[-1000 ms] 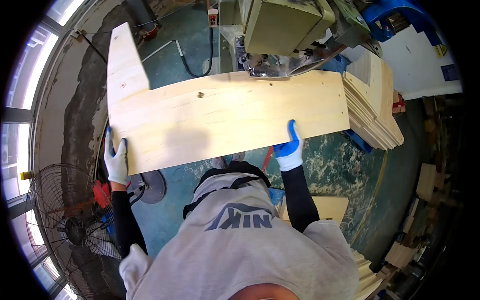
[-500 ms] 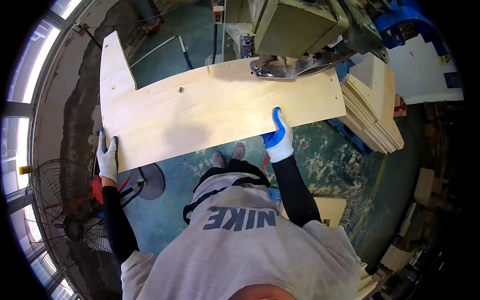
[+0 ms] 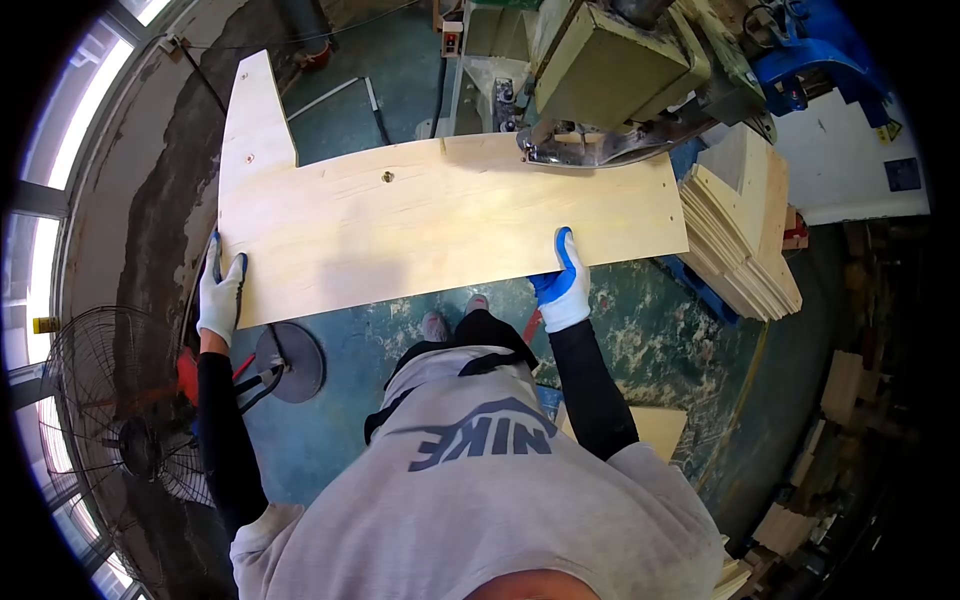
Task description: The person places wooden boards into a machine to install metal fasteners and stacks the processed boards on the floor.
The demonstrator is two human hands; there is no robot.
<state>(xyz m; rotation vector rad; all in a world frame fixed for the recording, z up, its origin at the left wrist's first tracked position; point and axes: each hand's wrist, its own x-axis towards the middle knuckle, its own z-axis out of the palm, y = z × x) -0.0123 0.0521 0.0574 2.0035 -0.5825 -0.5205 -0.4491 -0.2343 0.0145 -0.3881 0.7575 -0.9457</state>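
A large pale L-shaped wooden board (image 3: pixel 430 225) spans the view in front of me, with a small metal insert and several holes in it. My left hand (image 3: pixel 221 286), in a white and blue glove, grips its lower left corner. On the near edge, right of centre, my right hand (image 3: pixel 562 284) holds the board with the thumb on top and the fingers hidden beneath. The curved metal part (image 3: pixel 590 152) of a green machine (image 3: pixel 615 70) lies over the board's far right edge.
To the right stands a stack of similar boards (image 3: pixel 735 240). A wire fan (image 3: pixel 125 430) and a round grey base (image 3: pixel 291 362) are at the left. Another board (image 3: pixel 655 430) lies near my right elbow. Wood pieces (image 3: pixel 845 385) are at the far right.
The board has turned slightly clockwise in view, its left end shifting right and up. Both hands keep their hold, and my left hand appears a little higher.
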